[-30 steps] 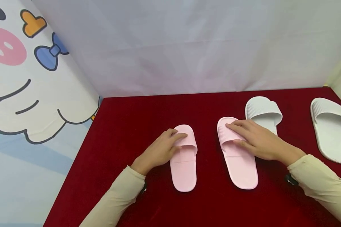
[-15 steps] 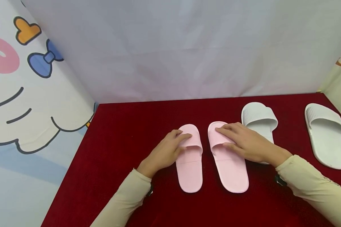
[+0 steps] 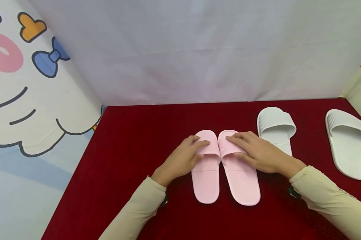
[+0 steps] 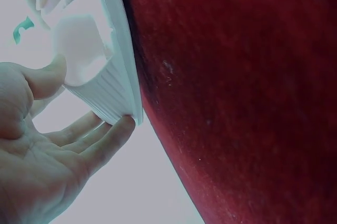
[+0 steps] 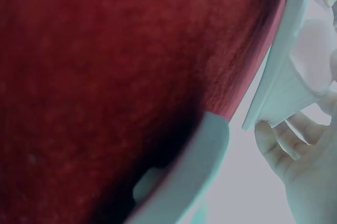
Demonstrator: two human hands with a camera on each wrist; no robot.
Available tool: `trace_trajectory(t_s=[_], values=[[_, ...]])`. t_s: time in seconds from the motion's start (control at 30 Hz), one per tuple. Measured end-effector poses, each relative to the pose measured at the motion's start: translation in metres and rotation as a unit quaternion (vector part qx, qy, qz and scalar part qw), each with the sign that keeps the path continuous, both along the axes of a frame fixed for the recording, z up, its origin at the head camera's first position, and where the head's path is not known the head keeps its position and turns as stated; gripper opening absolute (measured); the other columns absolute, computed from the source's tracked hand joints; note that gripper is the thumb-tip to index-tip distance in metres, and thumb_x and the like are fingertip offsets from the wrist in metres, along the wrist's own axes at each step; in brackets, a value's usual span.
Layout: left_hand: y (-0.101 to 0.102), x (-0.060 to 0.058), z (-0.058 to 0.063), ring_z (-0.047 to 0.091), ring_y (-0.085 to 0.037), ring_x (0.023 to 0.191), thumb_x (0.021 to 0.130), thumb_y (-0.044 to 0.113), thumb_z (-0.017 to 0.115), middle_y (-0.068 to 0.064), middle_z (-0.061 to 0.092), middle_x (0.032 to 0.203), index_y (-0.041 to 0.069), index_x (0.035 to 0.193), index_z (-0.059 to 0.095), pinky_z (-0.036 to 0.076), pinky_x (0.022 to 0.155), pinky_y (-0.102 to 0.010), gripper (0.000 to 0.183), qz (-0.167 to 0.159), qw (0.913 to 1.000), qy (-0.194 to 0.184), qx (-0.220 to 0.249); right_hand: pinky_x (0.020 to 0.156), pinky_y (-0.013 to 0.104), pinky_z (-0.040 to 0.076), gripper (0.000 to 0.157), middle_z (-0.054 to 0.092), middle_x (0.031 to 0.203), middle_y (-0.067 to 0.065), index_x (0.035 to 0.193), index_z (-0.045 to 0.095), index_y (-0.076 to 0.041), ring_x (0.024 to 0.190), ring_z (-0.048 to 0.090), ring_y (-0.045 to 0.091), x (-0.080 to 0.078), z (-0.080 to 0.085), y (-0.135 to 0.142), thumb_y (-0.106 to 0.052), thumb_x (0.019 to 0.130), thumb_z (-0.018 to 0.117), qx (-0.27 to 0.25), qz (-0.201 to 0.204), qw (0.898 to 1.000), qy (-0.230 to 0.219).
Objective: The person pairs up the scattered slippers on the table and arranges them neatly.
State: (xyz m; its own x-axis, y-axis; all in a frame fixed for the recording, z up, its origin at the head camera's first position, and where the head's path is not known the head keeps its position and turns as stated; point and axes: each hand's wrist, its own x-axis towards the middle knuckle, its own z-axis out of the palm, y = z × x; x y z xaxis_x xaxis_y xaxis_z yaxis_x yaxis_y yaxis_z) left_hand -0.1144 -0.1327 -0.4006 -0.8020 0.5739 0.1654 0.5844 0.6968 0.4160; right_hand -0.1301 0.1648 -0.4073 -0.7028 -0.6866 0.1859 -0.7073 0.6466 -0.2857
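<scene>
Two pink slippers lie side by side on the red cloth, their straps meeting and their heels spread apart. My left hand (image 3: 183, 156) holds the left pink slipper (image 3: 206, 186) by its ribbed strap, thumb at the strap's opening and fingers along the outer side. On the right pink slipper (image 3: 243, 186), my right hand (image 3: 257, 153) has a like hold over the strap. In the left wrist view, fingers (image 4: 108, 145) touch the left slipper's side near the toe. The right wrist view shows my right hand's fingers (image 5: 271, 142) against the other slipper's side.
A white slipper (image 3: 276, 128) lies just beyond my right hand, partly covered by it. Farther right is another white slipper (image 3: 350, 153). A pale curtain (image 3: 198, 60) hangs behind the red cloth (image 3: 132, 150), and a cartoon-printed sheet (image 3: 33, 110) is at the left.
The gap between the pink slippers has closed: my right hand has brought its slipper leftward, and my left hand has shifted its slipper rightward. The view has shifted slightly.
</scene>
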Motion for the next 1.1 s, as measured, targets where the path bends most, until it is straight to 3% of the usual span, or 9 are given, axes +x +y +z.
trace_trajectory(t_s=[0.33,0.5,0.83,1.1], values=[[0.006,-0.004,0.011,0.058,-0.034,0.118,0.095,0.004,0.062,-0.021,0.054,0.132,0.016,0.133,0.060,0.052,0.096,-0.045,0.040,-0.004,0.9996,0.026,-0.006,0.101,0.048,0.044,0.050,0.056,0.133,0.011,0.145,0.049,-0.010,0.122,0.052,0.029,-0.001,0.004,0.001,-0.023,0.098,0.061,-0.014,-0.002,0.999,0.032],[0.007,-0.009,0.017,0.057,-0.035,0.120,0.093,0.001,0.062,-0.022,0.054,0.134,0.016,0.133,0.061,0.052,0.097,-0.047,0.043,-0.004,0.9996,0.025,-0.008,0.103,0.049,0.043,0.050,0.055,0.134,0.011,0.146,0.048,-0.011,0.123,0.050,0.029,-0.005,0.008,0.002,-0.022,0.099,0.059,-0.016,-0.011,0.999,0.025],[0.004,-0.029,0.026,0.058,-0.034,0.118,0.093,0.006,0.065,-0.021,0.055,0.131,0.016,0.132,0.061,0.051,0.096,-0.047,0.040,-0.005,0.9994,0.033,-0.010,0.102,0.050,0.043,0.048,0.055,0.131,0.016,0.144,0.049,-0.007,0.120,0.051,0.033,-0.021,0.018,-0.007,-0.021,0.099,0.059,-0.023,-0.008,0.999,0.033],[0.004,-0.044,0.032,0.058,-0.036,0.120,0.093,0.004,0.063,-0.021,0.054,0.134,0.016,0.133,0.060,0.052,0.095,-0.051,0.042,0.024,0.9995,0.017,-0.015,0.108,0.051,0.039,0.051,0.052,0.139,0.018,0.148,0.045,-0.007,0.127,0.047,0.036,-0.037,0.029,-0.015,-0.028,0.102,0.054,-0.010,-0.035,0.999,-0.017]])
